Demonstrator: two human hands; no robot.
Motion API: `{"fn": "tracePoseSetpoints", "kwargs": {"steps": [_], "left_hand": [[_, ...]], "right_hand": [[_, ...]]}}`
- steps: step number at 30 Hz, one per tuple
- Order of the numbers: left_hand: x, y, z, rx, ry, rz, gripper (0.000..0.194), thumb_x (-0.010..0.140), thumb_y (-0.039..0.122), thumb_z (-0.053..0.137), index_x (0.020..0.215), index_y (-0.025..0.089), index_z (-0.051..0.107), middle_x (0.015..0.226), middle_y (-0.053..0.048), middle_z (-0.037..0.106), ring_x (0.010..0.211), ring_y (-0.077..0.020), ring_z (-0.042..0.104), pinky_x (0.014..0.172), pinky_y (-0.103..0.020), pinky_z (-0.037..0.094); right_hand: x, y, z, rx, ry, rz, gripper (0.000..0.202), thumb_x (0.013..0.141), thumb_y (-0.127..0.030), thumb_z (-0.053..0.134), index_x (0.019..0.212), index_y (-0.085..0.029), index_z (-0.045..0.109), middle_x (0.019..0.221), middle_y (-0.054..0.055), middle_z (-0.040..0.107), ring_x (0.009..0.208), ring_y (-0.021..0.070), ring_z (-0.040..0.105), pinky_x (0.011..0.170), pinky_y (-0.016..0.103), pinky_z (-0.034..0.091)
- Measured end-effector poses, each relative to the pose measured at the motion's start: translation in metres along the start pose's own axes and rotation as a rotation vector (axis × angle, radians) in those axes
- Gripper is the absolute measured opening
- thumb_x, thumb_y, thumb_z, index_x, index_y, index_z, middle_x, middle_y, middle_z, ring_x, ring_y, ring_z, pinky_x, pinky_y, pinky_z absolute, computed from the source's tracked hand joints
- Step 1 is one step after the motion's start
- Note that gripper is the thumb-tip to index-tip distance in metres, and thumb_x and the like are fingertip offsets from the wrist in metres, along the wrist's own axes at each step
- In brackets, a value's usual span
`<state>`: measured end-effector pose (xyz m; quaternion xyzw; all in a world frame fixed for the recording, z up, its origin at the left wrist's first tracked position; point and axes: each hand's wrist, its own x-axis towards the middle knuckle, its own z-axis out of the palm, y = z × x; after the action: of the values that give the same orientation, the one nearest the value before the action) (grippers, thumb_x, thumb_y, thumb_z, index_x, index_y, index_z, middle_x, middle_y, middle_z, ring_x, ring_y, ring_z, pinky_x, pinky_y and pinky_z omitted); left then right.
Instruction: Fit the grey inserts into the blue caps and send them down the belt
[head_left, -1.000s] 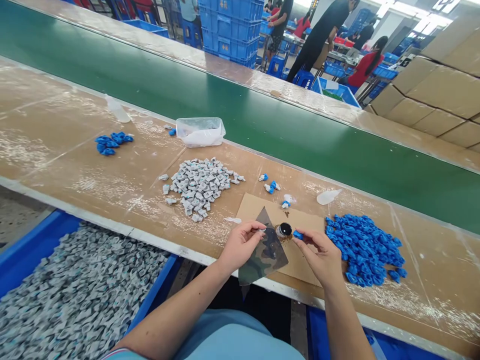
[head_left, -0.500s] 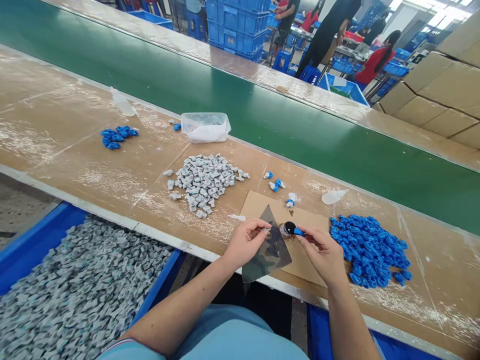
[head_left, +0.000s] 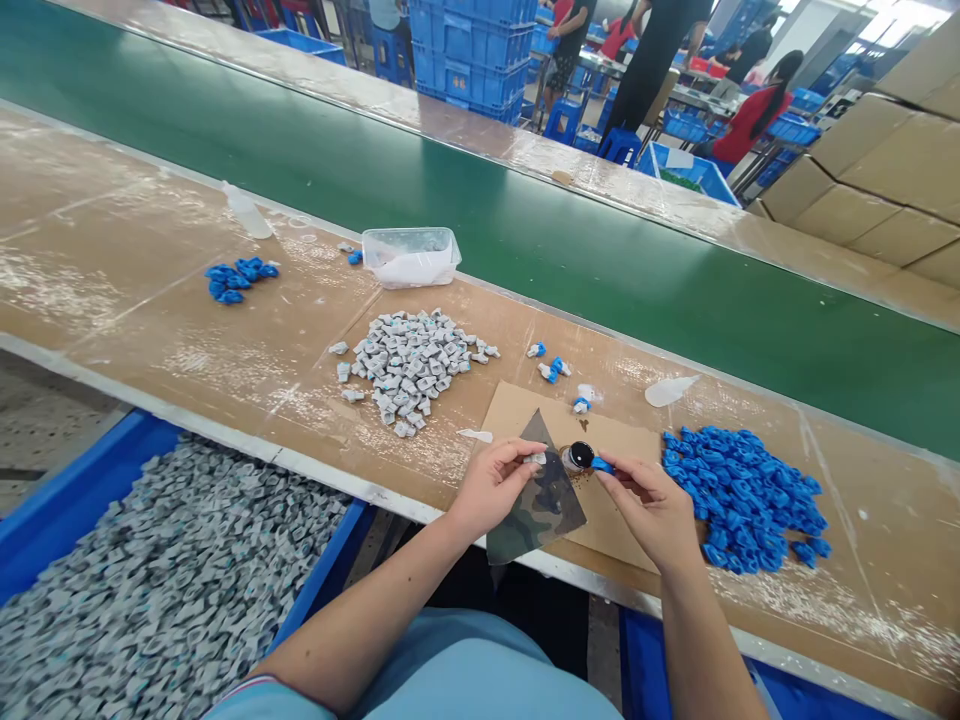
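Between thumb and fingertips, my left hand [head_left: 495, 485] pinches a small grey plastic piece [head_left: 536, 458] above a triangular camouflage cloth [head_left: 538, 518]. A small blue plastic piece [head_left: 601, 464] is in the closed fingers of my right hand [head_left: 651, 508]. Its tip is at the rim of a small round jar [head_left: 577, 456] with a dark, shiny top surface; whether they touch I cannot tell. Both cloth and jar are on a cardboard sheet [head_left: 622, 438]. To the left lies a heap of grey pieces [head_left: 409, 365], to the right a heap of blue pieces [head_left: 742, 495].
A clear plastic tub [head_left: 412, 258] and a squeeze bottle [head_left: 246, 212] stand near the green conveyor belt [head_left: 480, 215]. Joined blue-and-grey pieces [head_left: 553, 370] and a clear nozzle-shaped item [head_left: 670, 390] lie beyond the cardboard. A blue bin [head_left: 112, 475] full of grey pieces is below left.
My hands stay nearly in place, still holding the two pieces. More of the grey piece shows past my left fingertips. The view has shifted slightly.
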<state>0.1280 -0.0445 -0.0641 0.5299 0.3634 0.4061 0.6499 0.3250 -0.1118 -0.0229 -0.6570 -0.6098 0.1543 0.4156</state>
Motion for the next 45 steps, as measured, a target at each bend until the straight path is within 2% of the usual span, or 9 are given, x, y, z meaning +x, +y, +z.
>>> {"fn": "tracePoseSetpoints", "kwargs": {"steps": [6,16,24,29,33,36,38,41,45], "left_hand": [[-0.007,0.005,0.009,-0.210,-0.104,-0.188,0.025,0.067,0.029,0.075,0.089,0.016,0.070,0.085,-0.005,0.071,0.082,-0.0166,0.065,0.084,-0.032,0.053],[-0.012,0.015,0.012,-0.089,-0.264,-0.121,0.023,0.070,0.023,0.071,0.092,0.017,0.066,0.087,-0.005,0.070,0.084,-0.0162,0.066,0.081,-0.030,0.052],[-0.014,0.020,0.019,-0.139,-0.246,-0.193,0.033,0.071,0.029,0.073,0.098,0.016,0.060,0.081,-0.003,0.065,0.074,-0.0128,0.063,0.071,-0.025,0.050],[-0.013,0.020,0.023,-0.069,-0.278,-0.163,0.032,0.072,0.029,0.070,0.100,0.017,0.060,0.080,-0.002,0.063,0.076,-0.0138,0.063,0.073,-0.026,0.050],[0.016,0.027,0.009,0.089,-0.268,-0.118,0.030,0.074,0.029,0.065,0.102,0.018,0.060,0.080,-0.002,0.065,0.073,-0.0151,0.064,0.071,-0.029,0.052],[0.059,0.029,-0.006,0.314,-0.087,-0.014,0.024,0.069,0.025,0.066,0.092,0.019,0.062,0.074,0.000,0.064,0.071,-0.0160,0.063,0.069,-0.029,0.052],[0.088,0.030,-0.012,0.464,0.005,0.042,0.019,0.066,0.021,0.066,0.084,0.019,0.062,0.070,0.001,0.064,0.067,-0.0162,0.062,0.069,-0.030,0.052],[0.117,0.031,-0.010,0.609,0.070,0.087,0.014,0.068,0.015,0.061,0.082,0.018,0.061,0.072,-0.002,0.066,0.071,-0.0178,0.064,0.073,-0.032,0.053],[0.121,0.033,-0.003,0.702,0.100,0.127,0.027,0.071,0.005,0.055,0.096,0.015,0.061,0.093,-0.008,0.068,0.080,-0.0189,0.065,0.078,-0.034,0.053]], "right_hand": [[-0.014,-0.019,0.009,0.159,-0.075,-0.014,0.019,0.082,-0.026,0.064,0.099,-0.026,0.072,0.089,0.006,0.071,0.076,0.0154,0.067,0.064,0.026,0.057],[-0.015,-0.023,0.007,0.164,-0.201,-0.060,0.015,0.082,-0.027,0.066,0.094,-0.025,0.074,0.083,0.005,0.074,0.074,0.0164,0.068,0.064,0.027,0.057],[-0.027,-0.019,0.014,0.238,-0.029,-0.048,0.018,0.078,-0.019,0.069,0.093,-0.027,0.075,0.071,0.002,0.071,0.063,0.0143,0.065,0.056,0.025,0.055],[-0.033,-0.014,0.014,0.189,-0.046,-0.043,0.020,0.081,-0.022,0.065,0.099,-0.028,0.074,0.082,0.003,0.074,0.069,0.0147,0.067,0.062,0.026,0.056],[-0.034,0.003,-0.017,-0.062,0.040,-0.007,0.023,0.087,-0.031,0.057,0.103,-0.025,0.072,0.089,0.005,0.074,0.069,0.0157,0.065,0.068,0.031,0.055],[-0.039,0.029,-0.048,-0.422,0.236,0.092,0.027,0.088,-0.039,0.051,0.088,-0.023,0.074,0.077,0.006,0.072,0.066,0.0188,0.063,0.065,0.033,0.052],[-0.042,0.046,-0.061,-0.622,0.282,0.128,0.035,0.088,-0.045,0.048,0.080,-0.022,0.073,0.068,0.006,0.070,0.061,0.0196,0.060,0.061,0.033,0.049],[-0.047,0.063,-0.065,-0.751,0.263,0.108,0.043,0.091,-0.048,0.039,0.080,-0.023,0.072,0.070,0.007,0.069,0.061,0.0200,0.060,0.059,0.033,0.047],[-0.050,0.073,-0.058,-0.702,0.176,0.079,0.042,0.088,-0.052,0.039,0.082,-0.024,0.070,0.076,0.008,0.069,0.061,0.0216,0.060,0.057,0.035,0.048]]}}
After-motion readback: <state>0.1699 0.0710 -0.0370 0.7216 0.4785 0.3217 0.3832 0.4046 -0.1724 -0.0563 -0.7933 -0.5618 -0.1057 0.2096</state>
